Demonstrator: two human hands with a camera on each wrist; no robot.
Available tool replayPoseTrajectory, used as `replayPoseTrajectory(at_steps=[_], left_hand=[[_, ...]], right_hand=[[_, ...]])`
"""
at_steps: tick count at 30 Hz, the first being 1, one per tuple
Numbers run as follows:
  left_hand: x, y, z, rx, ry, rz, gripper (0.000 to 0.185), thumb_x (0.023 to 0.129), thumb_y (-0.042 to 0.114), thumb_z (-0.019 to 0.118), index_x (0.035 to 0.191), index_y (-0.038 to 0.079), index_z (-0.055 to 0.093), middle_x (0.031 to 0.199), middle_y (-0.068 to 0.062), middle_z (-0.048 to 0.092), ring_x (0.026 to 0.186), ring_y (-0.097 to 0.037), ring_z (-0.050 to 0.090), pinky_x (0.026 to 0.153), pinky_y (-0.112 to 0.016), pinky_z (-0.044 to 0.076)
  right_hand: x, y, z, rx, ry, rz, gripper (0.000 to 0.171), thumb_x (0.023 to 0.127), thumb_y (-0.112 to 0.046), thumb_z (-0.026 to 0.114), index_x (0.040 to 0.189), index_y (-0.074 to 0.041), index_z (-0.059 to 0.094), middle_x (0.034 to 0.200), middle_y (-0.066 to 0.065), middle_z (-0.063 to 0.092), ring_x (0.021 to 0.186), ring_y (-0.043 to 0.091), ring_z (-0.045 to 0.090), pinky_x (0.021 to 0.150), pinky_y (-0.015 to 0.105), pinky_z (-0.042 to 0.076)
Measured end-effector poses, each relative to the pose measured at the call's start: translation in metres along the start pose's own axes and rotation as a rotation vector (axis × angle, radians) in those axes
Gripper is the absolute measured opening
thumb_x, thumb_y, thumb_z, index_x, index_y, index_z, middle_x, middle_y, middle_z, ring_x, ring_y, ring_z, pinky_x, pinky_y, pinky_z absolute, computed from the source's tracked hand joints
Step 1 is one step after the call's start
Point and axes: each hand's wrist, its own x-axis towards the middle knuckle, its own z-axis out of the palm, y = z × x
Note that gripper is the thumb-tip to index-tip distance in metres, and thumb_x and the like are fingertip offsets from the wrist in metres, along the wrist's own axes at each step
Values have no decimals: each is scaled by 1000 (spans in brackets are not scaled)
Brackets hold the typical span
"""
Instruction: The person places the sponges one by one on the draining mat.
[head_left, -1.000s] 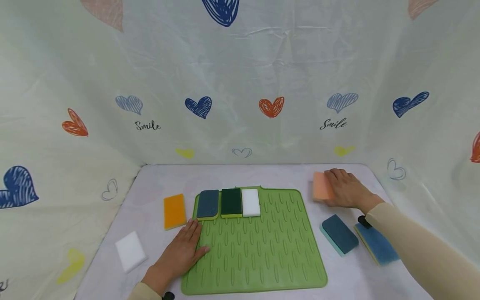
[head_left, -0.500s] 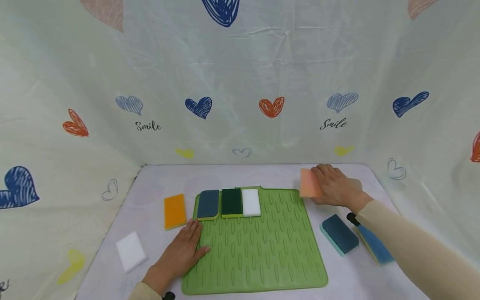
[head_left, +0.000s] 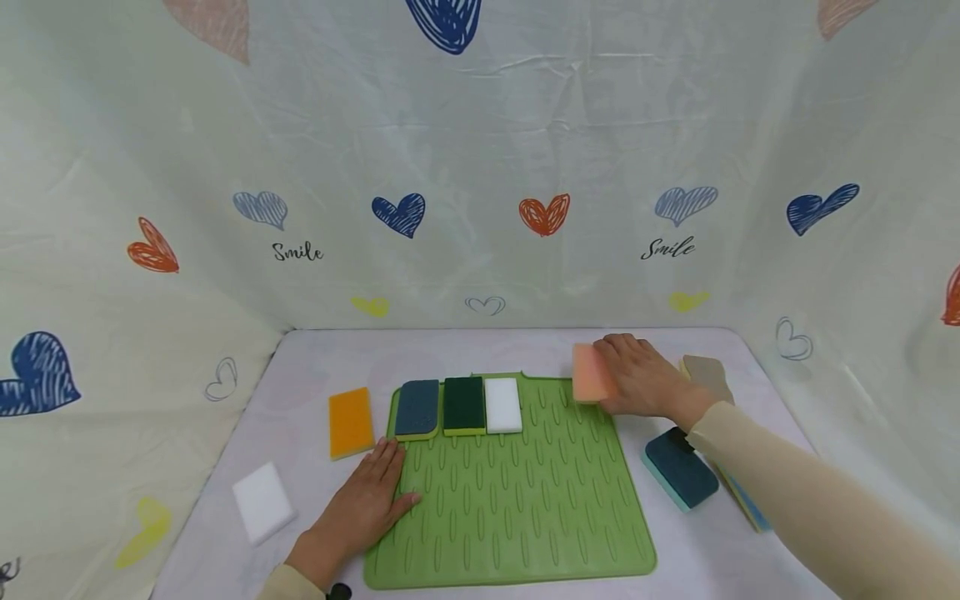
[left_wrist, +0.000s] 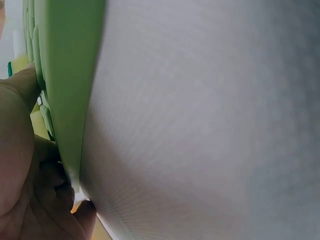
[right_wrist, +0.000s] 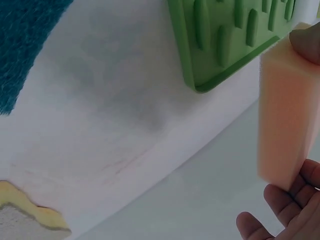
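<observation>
Sponge block [head_left: 589,375], peach-coloured, out over the far right part of the green mat [head_left: 517,500], carried by my right hand [head_left: 645,379]. Thumb at one end, fingers at the other, clamped on the block; in the right wrist view one fingertip stands clear of it. Its left face is free. The block looks raised, but I cannot tell by how much, nor whether its underside brushes the mat.

My left hand [head_left: 360,504] lies at the mat's left edge: fingers fairly straight and close together, thumb spread apart onto the ribbed face.

Row along the far edge, left to right: blue-grey sponge [head_left: 417,408], dark green sponge [head_left: 463,404], white sponge [head_left: 502,405]. Bare mat lies between the white one and my block.

Step in hand, as I judge it: bringing the block in toward that row. Best done level, high enough to pass the ridges, with the free face leading. Match its edges to the white neighbour's, stop short of nudging it, then lower straight down. Squeeze lightly; foam probably dents and springs on release. Left-hand pressure should guard against the mat skidding.
</observation>
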Motion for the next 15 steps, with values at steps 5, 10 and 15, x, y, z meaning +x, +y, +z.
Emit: replayPoseTrajectory(at_steps=[5,10,15], left_hand=[[0,0,0,4,1,2,79,106,48,60,156,-10,41,166,-29,36,158,-44,30,128,-55,32],[-1,-1,0,4,-3,-2,79,106,48,60,157,-9,41,166,-28,35,158,-43,29,128,-54,31],[0,-1,1,6,-8,-7,79,106,49,59,158,-9,40,167,-27,35,159,-43,28,128,-54,31]], right_hand=[[7,-10,3,15,-22,-16,82,81,-46,80,139,3,51,134,23,56,125,41,55,102,61,51],[12,-21,7,37,-65,-24,85,83,-55,80,141,1,51,137,19,56,128,38,55,105,58,50],[17,-34,15,43,-78,-65,84,84,-54,79,142,1,52,137,19,57,128,37,56,105,58,51]])
